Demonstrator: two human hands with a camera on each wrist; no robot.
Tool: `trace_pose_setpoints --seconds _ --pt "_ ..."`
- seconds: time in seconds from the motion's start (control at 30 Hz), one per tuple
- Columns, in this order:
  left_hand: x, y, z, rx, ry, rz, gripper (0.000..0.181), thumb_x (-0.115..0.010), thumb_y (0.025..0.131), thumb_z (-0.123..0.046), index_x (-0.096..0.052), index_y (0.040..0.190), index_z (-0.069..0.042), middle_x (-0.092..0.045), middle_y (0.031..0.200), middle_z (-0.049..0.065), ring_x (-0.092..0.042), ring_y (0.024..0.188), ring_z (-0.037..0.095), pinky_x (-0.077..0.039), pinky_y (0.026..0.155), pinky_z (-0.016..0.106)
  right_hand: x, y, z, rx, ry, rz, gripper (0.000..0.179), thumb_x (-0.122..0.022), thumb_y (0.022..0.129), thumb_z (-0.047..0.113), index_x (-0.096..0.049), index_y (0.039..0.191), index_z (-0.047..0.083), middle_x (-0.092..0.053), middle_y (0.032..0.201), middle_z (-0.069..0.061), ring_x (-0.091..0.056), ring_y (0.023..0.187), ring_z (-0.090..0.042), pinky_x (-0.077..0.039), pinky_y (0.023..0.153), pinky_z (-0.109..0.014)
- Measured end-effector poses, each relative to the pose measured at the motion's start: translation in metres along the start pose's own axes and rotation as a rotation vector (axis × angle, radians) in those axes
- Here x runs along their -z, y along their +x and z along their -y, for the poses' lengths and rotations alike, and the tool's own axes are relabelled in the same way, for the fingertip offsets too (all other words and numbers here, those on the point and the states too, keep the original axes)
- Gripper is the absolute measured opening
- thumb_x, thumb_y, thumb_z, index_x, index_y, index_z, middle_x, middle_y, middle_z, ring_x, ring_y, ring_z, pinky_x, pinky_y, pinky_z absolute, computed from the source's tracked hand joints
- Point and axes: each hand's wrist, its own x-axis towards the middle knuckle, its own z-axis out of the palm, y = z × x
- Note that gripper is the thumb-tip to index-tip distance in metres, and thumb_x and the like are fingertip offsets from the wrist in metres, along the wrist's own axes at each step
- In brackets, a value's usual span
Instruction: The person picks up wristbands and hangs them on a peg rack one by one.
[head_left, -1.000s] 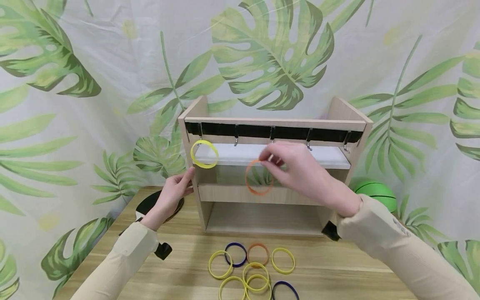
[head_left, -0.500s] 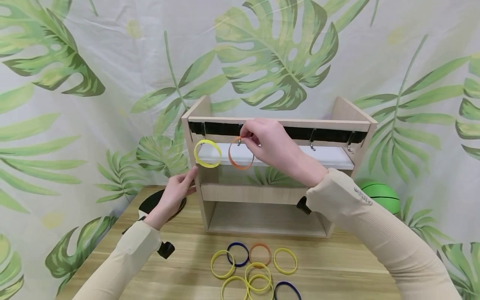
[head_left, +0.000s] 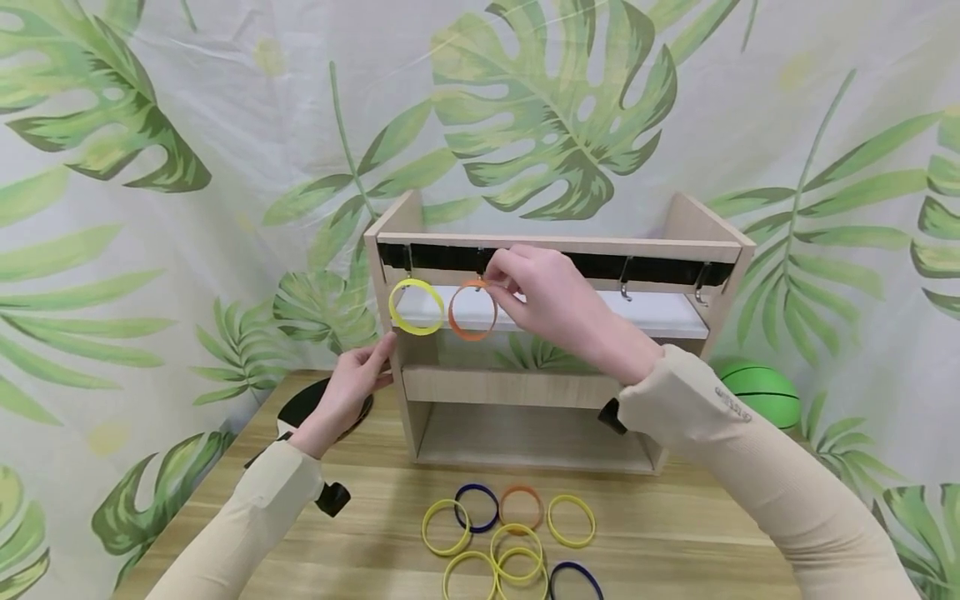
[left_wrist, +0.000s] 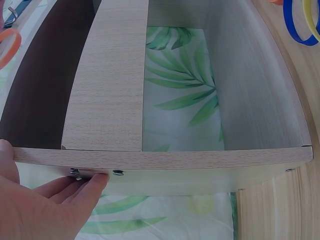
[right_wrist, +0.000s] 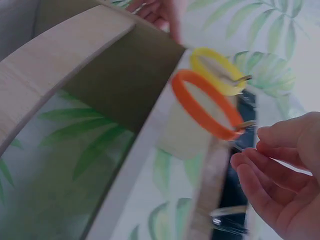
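Observation:
An orange wristband hangs from the second hook on the rack's black strip. Right beside it is my right hand, its loosely bent fingers near the hook; in the right wrist view the fingertips stand just off the band. A yellow wristband hangs on the leftmost hook. My left hand touches the left side panel of the wooden rack, thumb at the front edge and fingers against the outer face.
Several yellow wristbands, blue wristbands and another orange wristband lie on the wooden table before the rack. More hooks line the strip's right half. A black paddle-like disc and a green ball flank the rack.
My right hand has carried the orange wristband left and up to the second hook, where the fingers have let go of it. The left hand has stayed at the side panel.

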Motion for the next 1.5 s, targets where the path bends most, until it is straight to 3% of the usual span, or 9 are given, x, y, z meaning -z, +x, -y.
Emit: trace_pose_setpoints --seconds 0.13,0.3,0.63,0.83,1.0,1.23,1.5 --pt "0.0 0.0 0.0 0.005 -0.005 -0.002 0.076 -0.044 0.101 -0.056 -0.042 0.146 0.005 -0.038 0.156 0.023 -0.042 0.142 0.036 -0.044 0.113 0.045 0.013 -0.02 0.011 0.024 0.028 -0.042 0.004 -0.07 0.089 0.002 -0.068 0.092 0.003 -0.071 0.088 -0.008 -0.068 0.075 -0.017 -0.06 0.068 -0.025" --pt "0.002 0.001 -0.003 -0.008 -0.008 -0.004 0.076 -0.043 0.101 -0.057 -0.043 0.146 0.005 -0.038 0.156 0.022 -0.043 0.142 0.035 -0.045 0.112 0.043 0.01 -0.067 0.019 0.003 0.087 0.003 0.011 -0.072 0.086 0.0 -0.068 0.096 0.002 -0.072 0.091 -0.008 -0.068 0.077 -0.012 -0.059 0.068 -0.015" --pt "0.004 0.0 -0.005 -0.006 -0.004 0.004 0.077 -0.042 0.101 -0.056 -0.041 0.147 0.007 -0.037 0.156 0.023 -0.042 0.143 0.036 -0.045 0.112 0.042 -0.064 -0.197 0.003 -0.174 0.148 0.092 0.016 -0.076 0.078 -0.004 -0.068 0.089 0.004 -0.068 0.078 -0.003 -0.062 0.065 -0.004 -0.053 0.058 -0.007" --pt "0.004 0.001 -0.006 -0.013 0.0 0.008 0.077 -0.042 0.102 -0.055 -0.041 0.147 0.007 -0.035 0.157 0.022 -0.041 0.143 0.037 -0.044 0.113 0.043 -0.096 -0.248 -0.011 -0.388 0.202 0.253 0.009 -0.073 0.081 -0.003 -0.067 0.086 0.002 -0.07 0.079 -0.008 -0.062 0.063 -0.004 -0.053 0.054 -0.011" --pt "0.002 0.001 -0.004 -0.003 -0.005 0.019 0.077 -0.042 0.101 -0.057 -0.042 0.146 0.006 -0.038 0.156 0.022 -0.042 0.143 0.035 -0.044 0.113 0.042 -0.112 -0.27 -0.022 -0.489 0.194 0.343 0.007 -0.072 0.081 -0.001 -0.067 0.086 0.002 -0.068 0.076 -0.004 -0.059 0.064 -0.004 -0.05 0.054 -0.013" --pt "0.0 0.0 0.0 -0.01 -0.007 0.021 0.078 -0.043 0.101 -0.057 -0.044 0.144 0.008 -0.037 0.157 0.022 -0.041 0.143 0.035 -0.043 0.114 0.045 -0.122 -0.282 -0.028 -0.533 0.203 0.406 0.012 -0.074 0.083 0.004 -0.065 0.078 0.009 -0.059 0.068 0.003 -0.047 0.06 0.002 -0.041 0.05 -0.012" --pt "0.0 0.002 0.002 -0.008 -0.004 0.022 0.081 -0.043 0.099 -0.061 -0.043 0.146 0.006 -0.039 0.156 0.021 -0.043 0.142 0.035 -0.045 0.113 0.042 -0.124 -0.282 -0.03 -0.493 0.182 0.377 0.015 -0.073 0.078 -0.005 -0.065 0.074 0.008 -0.064 0.069 0.0 -0.052 0.061 0.001 -0.045 0.051 -0.013"
